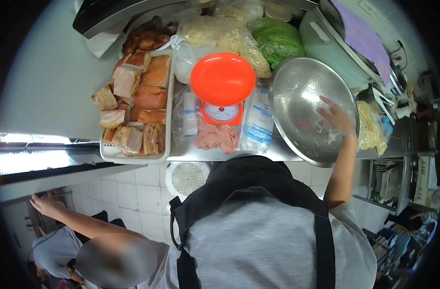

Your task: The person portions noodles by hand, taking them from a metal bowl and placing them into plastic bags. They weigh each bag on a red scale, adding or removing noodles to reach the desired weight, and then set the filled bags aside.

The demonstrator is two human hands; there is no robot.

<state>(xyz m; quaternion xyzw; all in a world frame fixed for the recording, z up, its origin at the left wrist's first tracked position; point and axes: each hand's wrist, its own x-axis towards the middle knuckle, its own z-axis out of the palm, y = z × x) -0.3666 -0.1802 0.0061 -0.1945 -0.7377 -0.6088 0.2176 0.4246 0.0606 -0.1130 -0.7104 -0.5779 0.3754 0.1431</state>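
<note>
My right hand [334,117] is over the inside of a large steel colander [297,103], its fingers spread. A few pale shreds lie in the colander near it. Far to the left, my left hand [46,204] is at the edge of a pale panel [18,185], fingers apart, with nothing visible held. An orange-red scale pan [222,78] sits on a dial scale [222,113]. Beside the scale, a white basket [168,113] holds several browned meat blocks [150,98].
Bags of noodles [210,36] and green vegetables [278,41] stand behind the scale. A pink cloth [217,138] and plastic bag packs [256,126] lie around it. A large pot [328,41] is at the back right. People are visible at the lower left and lower right.
</note>
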